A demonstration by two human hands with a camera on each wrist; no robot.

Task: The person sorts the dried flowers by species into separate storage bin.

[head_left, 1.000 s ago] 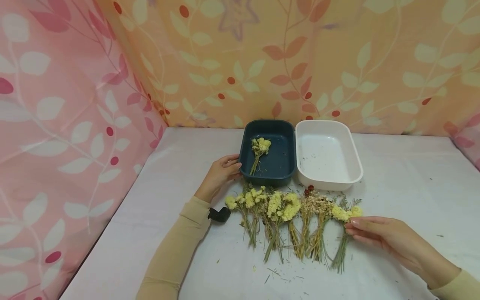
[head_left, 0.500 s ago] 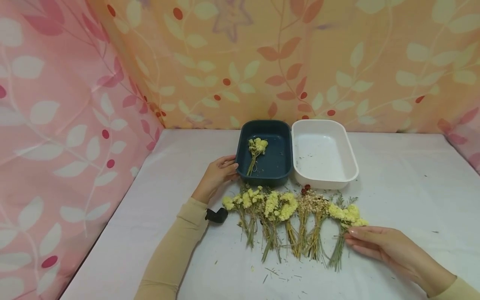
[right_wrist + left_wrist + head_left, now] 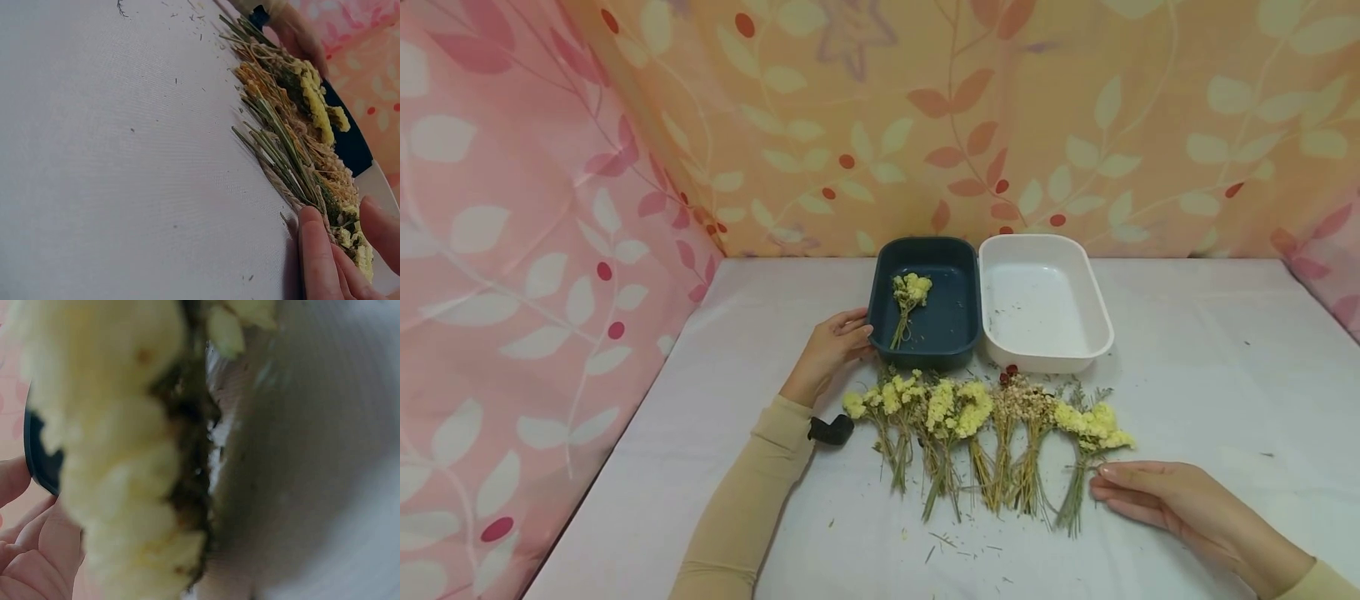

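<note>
My left hand [image 3: 827,354] touches the outer left wall of a dark blue tray [image 3: 871,333]; its thumb lies by the front corner. Inside that tray rests a small bunch of dried yellow flowers [image 3: 913,289]. In front, several dried flower bunches lie in a row, among them a yellow one [image 3: 955,408] and a beige one [image 3: 1017,404]. At the row's right end lies a twine-tied yellow bunch [image 3: 1093,427]. My right hand [image 3: 1172,500] is beside its stems, thumb and fingers apart in the right wrist view. Blurred yellow blooms [image 3: 125,456] fill much of the left wrist view.
A white tray [image 3: 1101,304] stands against the blue one's right side, with small bits on its floor. Stem scraps [image 3: 943,542] are scattered on the white tablecloth [image 3: 1195,350]. Patterned cloth [image 3: 1037,108] rises behind and on the left. A black device [image 3: 831,431] is at my left wrist.
My right hand has eased down off the rightmost yellow bunch, whose blooms now show fully and lie in the row. My left hand has stayed at the blue tray. The head view has shifted slightly.
</note>
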